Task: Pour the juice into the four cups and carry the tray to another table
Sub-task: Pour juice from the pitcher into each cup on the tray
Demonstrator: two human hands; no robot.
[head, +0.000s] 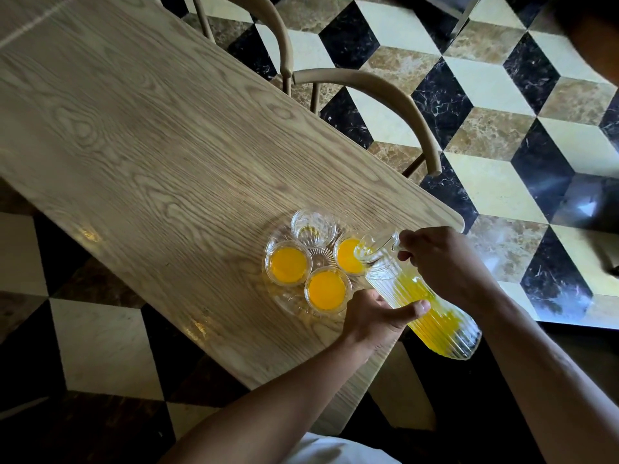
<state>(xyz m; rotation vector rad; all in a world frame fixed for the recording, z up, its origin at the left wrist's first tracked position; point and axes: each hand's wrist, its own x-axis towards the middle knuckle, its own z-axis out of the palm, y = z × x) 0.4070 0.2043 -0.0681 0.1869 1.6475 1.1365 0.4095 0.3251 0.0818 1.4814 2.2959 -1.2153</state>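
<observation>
Three cups (288, 263) on the tray (273, 237), lower centre, are filled; the top cup (313, 227) is nearly empty and carrying is left. The jug (423, 296) is tilted beside them, gripped by the right hand (442, 262) and steadied by the left hand (378, 316).

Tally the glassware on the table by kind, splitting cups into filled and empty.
Cups with juice: 3
Empty cup: 1
Glass tray: 1
Juice pitcher, held tilted by both hands: 1
Total: 6
</observation>
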